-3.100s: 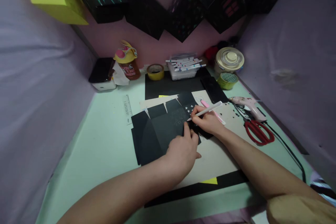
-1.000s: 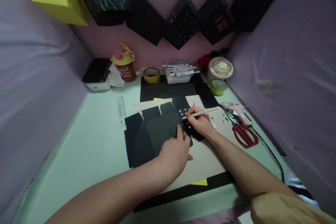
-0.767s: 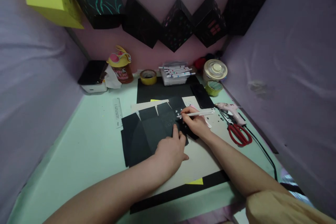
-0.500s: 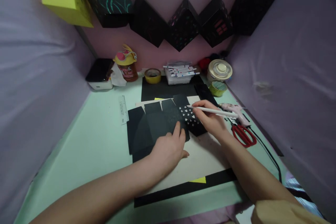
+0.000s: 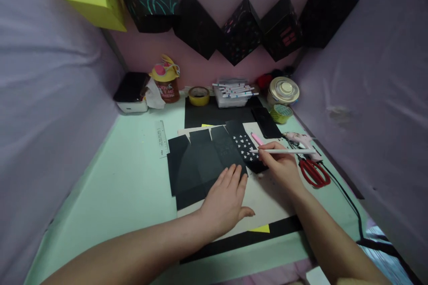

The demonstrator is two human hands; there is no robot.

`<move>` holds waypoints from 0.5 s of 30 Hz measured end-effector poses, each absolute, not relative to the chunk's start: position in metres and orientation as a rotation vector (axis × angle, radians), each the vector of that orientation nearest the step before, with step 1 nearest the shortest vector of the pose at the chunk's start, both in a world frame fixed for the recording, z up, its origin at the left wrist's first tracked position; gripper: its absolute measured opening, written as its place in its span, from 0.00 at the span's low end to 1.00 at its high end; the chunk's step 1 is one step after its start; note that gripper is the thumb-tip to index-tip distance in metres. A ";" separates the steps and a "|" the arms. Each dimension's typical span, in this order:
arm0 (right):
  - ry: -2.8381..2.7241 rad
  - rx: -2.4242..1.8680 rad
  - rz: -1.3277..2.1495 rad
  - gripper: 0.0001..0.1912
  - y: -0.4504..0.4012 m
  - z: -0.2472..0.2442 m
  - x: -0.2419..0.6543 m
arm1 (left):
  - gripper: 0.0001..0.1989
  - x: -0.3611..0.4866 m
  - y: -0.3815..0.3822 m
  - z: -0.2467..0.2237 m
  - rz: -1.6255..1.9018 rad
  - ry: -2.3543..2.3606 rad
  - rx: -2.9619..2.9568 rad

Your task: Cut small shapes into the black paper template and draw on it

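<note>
My right hand (image 5: 281,167) grips a slim white pen (image 5: 294,151), whose tip is at the black end panel (image 5: 258,167) with cut-out white stars and hearts. That panel belongs to a folded strip of black card (image 5: 204,158) with slits along its top edge. Palm down, my left hand (image 5: 225,200) lies flat across the card's lower right part, its thumb out to the side. Under the card is a pale board (image 5: 267,207). Just above my right fingers lies a pink pen-like thing (image 5: 256,138), partly hidden behind the hand.
To the right are red-handled scissors (image 5: 314,173), a glue gun (image 5: 301,139) with its cable, and a black phone (image 5: 266,122). A ruler (image 5: 162,138) lies left. Tape (image 5: 199,96), a box of markers (image 5: 230,100) and a bottle (image 5: 167,89) stand behind. Black paper boxes (image 5: 239,35) hang overhead.
My right hand has moved down and right with the pen, uncovering the pink thing. My left hand has slid slightly right and down, flattening. The whole view has shifted a little.
</note>
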State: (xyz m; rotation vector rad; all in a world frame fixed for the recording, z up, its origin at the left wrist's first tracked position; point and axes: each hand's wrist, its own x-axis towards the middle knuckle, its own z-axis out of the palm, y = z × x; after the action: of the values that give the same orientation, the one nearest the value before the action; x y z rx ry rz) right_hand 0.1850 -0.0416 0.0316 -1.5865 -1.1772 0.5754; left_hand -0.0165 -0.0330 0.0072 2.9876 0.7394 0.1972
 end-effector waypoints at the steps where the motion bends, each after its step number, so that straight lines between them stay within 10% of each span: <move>1: -1.175 -1.600 0.598 0.05 -0.040 0.032 0.184 | 0.42 -0.017 -0.033 0.006 0.197 0.747 2.973; 15: -1.234 -1.667 0.496 0.02 -0.020 0.006 0.166 | 0.39 -0.016 -0.033 0.005 0.181 0.798 2.889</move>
State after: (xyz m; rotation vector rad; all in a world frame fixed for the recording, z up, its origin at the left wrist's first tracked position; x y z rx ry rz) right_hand 0.1658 -0.0197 0.0062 -1.6666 -1.2335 0.4958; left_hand -0.0161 -0.0329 0.0048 2.8893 0.7983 0.1805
